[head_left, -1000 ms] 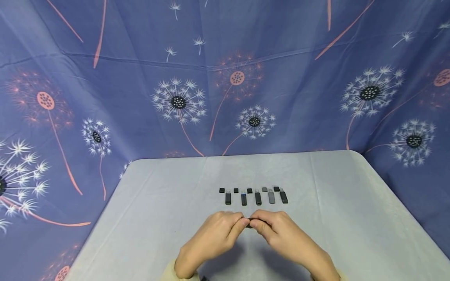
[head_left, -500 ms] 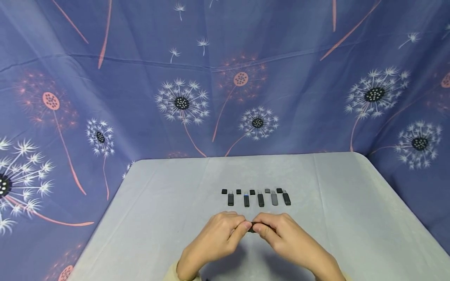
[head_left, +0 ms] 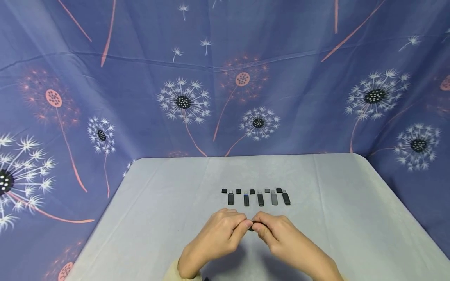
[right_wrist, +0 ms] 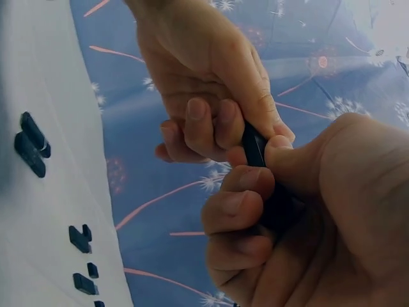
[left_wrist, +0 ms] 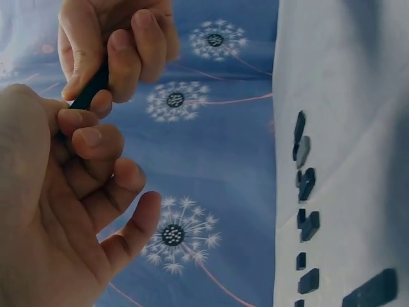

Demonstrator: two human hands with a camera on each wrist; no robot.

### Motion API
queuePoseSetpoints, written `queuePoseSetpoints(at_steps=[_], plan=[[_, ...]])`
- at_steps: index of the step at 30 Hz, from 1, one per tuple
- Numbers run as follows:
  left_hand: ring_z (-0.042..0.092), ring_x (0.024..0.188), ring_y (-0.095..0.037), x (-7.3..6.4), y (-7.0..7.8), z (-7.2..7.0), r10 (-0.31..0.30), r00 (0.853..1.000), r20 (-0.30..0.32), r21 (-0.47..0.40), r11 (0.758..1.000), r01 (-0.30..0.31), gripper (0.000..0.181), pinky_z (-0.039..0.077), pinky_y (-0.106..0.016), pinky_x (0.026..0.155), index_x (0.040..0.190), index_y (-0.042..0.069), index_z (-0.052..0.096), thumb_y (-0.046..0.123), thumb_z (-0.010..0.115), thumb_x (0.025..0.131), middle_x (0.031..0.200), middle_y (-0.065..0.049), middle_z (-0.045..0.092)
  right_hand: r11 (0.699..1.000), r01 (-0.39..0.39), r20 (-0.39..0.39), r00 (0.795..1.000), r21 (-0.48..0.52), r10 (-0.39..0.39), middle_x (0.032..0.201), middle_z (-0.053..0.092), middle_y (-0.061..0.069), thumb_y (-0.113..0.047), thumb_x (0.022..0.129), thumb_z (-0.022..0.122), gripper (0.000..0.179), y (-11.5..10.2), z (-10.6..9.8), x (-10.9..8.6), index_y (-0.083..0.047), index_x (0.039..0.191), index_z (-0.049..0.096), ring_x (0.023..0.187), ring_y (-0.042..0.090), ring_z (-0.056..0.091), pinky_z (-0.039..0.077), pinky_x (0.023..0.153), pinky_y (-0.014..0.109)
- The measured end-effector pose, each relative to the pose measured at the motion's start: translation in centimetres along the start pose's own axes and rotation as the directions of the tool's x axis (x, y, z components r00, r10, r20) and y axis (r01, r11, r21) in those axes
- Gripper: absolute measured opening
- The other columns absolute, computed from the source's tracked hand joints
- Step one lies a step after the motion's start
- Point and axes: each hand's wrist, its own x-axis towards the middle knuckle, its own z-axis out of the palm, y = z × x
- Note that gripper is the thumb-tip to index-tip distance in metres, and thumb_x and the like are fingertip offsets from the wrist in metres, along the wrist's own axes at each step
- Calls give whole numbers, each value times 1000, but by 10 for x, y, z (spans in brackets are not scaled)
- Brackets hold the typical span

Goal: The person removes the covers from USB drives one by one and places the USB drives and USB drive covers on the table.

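Observation:
Both hands meet over the near half of the table, with a small black USB flash drive (head_left: 251, 228) between their fingertips. My left hand (head_left: 222, 236) pinches one end between thumb and forefinger. The other end is gripped by the thumb and curled fingers of my right hand (head_left: 285, 241). In the right wrist view, a short dark stretch of the flash drive (right_wrist: 254, 146) shows between the two thumbs; fingers cover the rest. Beyond the hands, several uncapped flash drives (head_left: 260, 199) lie in a row, each with a small cap (head_left: 252, 191) near its plug end.
A pale cloth covers the table (head_left: 168, 195), and a blue dandelion-print curtain (head_left: 299, 117) hangs behind it and at both sides. In the right wrist view, two dark oblong pieces (right_wrist: 30, 153) lie side by side on the table, apart from the row.
The head view has shifted slightly, so the row appears a little further right. Both hands keep hold of the flash drive, with only slight finger movement.

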Motion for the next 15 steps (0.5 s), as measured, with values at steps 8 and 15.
queuePoseSetpoints(at_steps=[8, 15], plan=[[29, 58, 5, -4, -1, 2, 17, 1000, 6, 20, 1000, -17, 42, 30, -8, 61, 69, 23, 48, 23, 47, 111, 58, 14, 34, 999, 26, 53, 998, -46, -23, 77, 44, -20, -12, 108, 52, 18, 2, 6, -2, -24, 98, 61, 67, -9, 39, 42, 57, 15], [22, 55, 9, -6, -1, -4, -51, 997, 62, -115, 992, 58, 45, 24, -8, 49, 65, 21, 42, 24, 50, 110, 57, 13, 31, 1000, 19, 45, 999, 15, -20, 70, 37, -21, -9, 108, 50, 22, -2, 13, -4, -22, 91, 53, 60, -12, 32, 37, 51, 13]])
